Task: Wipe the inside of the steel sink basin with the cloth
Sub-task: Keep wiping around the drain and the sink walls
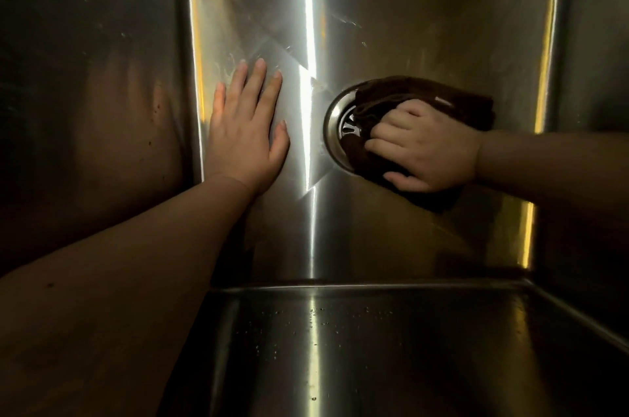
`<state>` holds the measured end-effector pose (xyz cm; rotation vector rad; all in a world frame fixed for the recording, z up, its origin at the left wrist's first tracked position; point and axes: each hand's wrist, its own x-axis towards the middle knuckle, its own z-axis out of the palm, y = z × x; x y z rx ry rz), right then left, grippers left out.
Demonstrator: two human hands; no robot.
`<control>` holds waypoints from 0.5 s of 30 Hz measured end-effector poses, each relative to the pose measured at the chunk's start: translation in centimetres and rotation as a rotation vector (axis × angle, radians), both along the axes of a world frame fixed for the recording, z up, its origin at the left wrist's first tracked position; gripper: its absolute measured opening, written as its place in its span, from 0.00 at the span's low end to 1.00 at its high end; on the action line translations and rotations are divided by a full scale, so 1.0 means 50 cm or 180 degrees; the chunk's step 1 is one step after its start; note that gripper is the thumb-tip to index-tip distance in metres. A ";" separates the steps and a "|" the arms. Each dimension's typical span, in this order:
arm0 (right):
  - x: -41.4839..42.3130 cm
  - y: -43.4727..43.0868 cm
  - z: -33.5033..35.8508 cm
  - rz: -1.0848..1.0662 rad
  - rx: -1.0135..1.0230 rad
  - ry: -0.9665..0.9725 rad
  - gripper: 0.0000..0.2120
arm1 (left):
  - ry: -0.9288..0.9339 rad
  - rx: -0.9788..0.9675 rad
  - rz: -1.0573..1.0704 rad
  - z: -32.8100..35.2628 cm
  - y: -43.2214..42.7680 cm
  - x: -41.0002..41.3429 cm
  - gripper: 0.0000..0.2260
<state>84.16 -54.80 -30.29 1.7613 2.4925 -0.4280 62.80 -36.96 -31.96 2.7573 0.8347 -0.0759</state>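
Note:
I look straight down into the steel sink basin [408,25]. Its round drain [335,125] sits near the middle of the floor, with the strainer partly showing. A dark brown cloth [442,93] lies bunched over the right half of the drain. My right hand [429,147] presses down on the cloth with its fingers curled into it. My left hand [246,127] lies flat on the basin floor to the left of the drain, fingers spread, holding nothing.
The left wall [95,93] and right wall [592,59] of the basin rise steeply. The near wall [374,348] carries small water drops. A bright streak of reflected light [308,25] runs down the floor between my hands.

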 end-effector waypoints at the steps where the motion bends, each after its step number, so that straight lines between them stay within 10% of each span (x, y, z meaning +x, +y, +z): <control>1: -0.028 -0.015 0.000 -0.0392 0.0010 -0.0037 0.23 | 0.0008 -0.0002 0.0010 0.000 0.000 0.000 0.27; 10: -0.293 0.071 -0.004 -0.4359 0.0101 0.0047 0.18 | -0.0010 0.0007 0.0035 -0.001 -0.003 0.001 0.27; 15: -0.298 0.074 -0.002 -0.4472 0.0076 0.0328 0.21 | -0.0072 0.0047 0.0010 -0.004 -0.002 -0.001 0.26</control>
